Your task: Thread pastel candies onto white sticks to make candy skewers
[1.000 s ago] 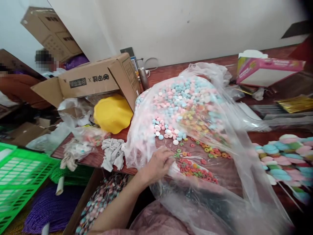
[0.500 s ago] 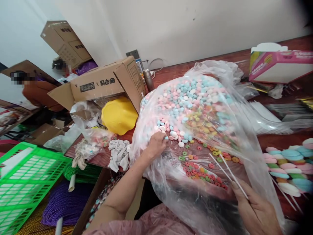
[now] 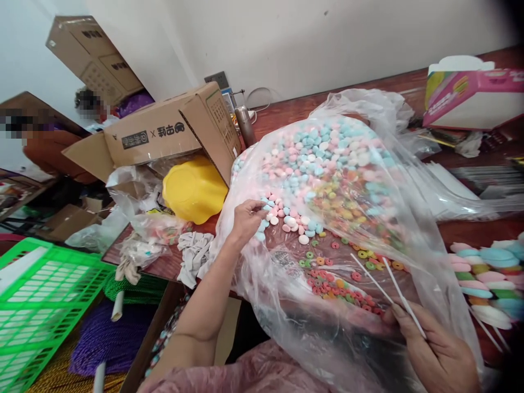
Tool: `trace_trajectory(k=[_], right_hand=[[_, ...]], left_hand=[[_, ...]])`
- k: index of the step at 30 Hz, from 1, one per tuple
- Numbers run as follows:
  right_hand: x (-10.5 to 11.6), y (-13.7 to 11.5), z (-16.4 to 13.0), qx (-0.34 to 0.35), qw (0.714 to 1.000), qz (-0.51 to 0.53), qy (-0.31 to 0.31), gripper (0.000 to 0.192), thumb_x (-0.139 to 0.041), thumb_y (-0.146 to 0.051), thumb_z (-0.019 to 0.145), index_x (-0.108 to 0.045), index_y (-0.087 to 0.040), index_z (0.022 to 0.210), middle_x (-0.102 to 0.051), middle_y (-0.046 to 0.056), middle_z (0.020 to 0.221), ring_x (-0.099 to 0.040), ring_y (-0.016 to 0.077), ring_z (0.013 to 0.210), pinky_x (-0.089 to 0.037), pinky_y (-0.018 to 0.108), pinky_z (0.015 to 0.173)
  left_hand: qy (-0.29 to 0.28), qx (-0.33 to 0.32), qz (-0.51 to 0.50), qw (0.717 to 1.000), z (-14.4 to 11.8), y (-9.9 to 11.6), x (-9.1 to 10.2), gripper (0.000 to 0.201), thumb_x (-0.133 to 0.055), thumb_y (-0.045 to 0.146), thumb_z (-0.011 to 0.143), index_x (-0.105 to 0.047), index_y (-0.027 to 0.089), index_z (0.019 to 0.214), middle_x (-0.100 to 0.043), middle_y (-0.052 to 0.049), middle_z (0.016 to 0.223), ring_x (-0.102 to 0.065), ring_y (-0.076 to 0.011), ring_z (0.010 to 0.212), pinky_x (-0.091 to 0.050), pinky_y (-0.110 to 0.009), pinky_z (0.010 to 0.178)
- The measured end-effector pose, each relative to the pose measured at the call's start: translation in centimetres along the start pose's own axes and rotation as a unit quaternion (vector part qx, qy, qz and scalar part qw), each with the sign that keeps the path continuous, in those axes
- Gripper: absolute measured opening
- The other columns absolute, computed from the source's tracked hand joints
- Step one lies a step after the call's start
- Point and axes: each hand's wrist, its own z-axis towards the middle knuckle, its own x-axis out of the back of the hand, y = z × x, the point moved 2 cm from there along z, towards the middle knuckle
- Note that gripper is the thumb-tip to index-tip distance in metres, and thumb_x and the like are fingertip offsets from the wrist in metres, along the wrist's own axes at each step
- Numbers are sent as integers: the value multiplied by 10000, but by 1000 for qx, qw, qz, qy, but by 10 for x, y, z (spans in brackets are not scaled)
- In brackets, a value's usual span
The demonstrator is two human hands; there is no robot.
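Observation:
A big clear plastic bag (image 3: pixel 409 229) lies open on the wooden table (image 3: pixel 282 117), full of pastel pink, blue and white round candies (image 3: pixel 323 158) and coloured ring candies (image 3: pixel 339 289). My left hand (image 3: pixel 244 218) reaches into the bag's mouth, its fingertips pinched at the loose pastel candies at the pile's near edge; whether it holds one is hidden. My right hand (image 3: pixel 434 349) at the lower right grips two thin white sticks (image 3: pixel 388 289) that point up and left over the ring candies.
A cardboard box (image 3: pixel 164 136) lies on its side at the left with a yellow bowl (image 3: pixel 192 188) before it. A grey cloth (image 3: pixel 195 255) lies at the table edge. Finished candy skewers (image 3: pixel 487 273) lie at right. A green crate (image 3: pixel 36 305) stands lower left. People sit far left.
My left hand has moved from the ring candies up to the pastel candies. My right hand has come into view holding the two white sticks.

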Motion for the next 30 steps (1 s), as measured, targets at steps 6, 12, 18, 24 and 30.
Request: trace_trajectory(k=[6, 12, 18, 24, 30], right_hand=[[0, 5, 0, 17, 1000, 1, -23, 279, -557, -442, 928, -735, -258, 1038, -706, -18, 771, -656, 161, 676, -536, 211, 648], [0, 8, -1, 25, 999, -8, -21, 287, -558, -423, 913, -735, -243, 1050, -769, 2, 889, -693, 182, 731, -554, 239, 682], [1, -2, 0, 31, 1000, 7, -4, 269, -565, -427, 912, -740, -240, 993, -764, 1, 848, -693, 173, 719, -544, 228, 658], [-2, -1, 1, 14, 998, 64, 4, 256, -591, -434, 911, -733, -225, 957, -707, -3, 743, -654, 154, 666, -526, 211, 615], [0, -28, -3, -39, 992, 110, 46, 212, -612, -412, 910, -714, -227, 885, -665, -16, 661, -615, 136, 560, -494, 209, 516]], left_hand=[[-115, -69, 171, 976, 1, 6, -19, 180, -629, 77, 769, -753, 160, 868, -734, -26, 841, -670, -152, 751, -539, -264, 707], [-185, -128, 305, 925, -11, 9, -37, 185, -561, 26, 783, -688, 160, 775, -719, -100, 920, -657, -231, 929, -521, -367, 897], [-169, -134, 360, 908, -25, 13, -31, 208, -515, 44, 824, -672, 155, 904, -710, -135, 1008, -622, -281, 981, -510, -424, 891], [-147, -279, 255, 914, -47, 27, -21, 349, -508, -14, 772, -698, 191, 981, -749, -56, 979, -626, -230, 912, -499, -415, 889], [-80, -91, -100, 988, -90, 47, -28, 377, -639, 120, 806, -685, 208, 1169, -694, -58, 1014, -654, -162, 862, -542, -268, 698]])
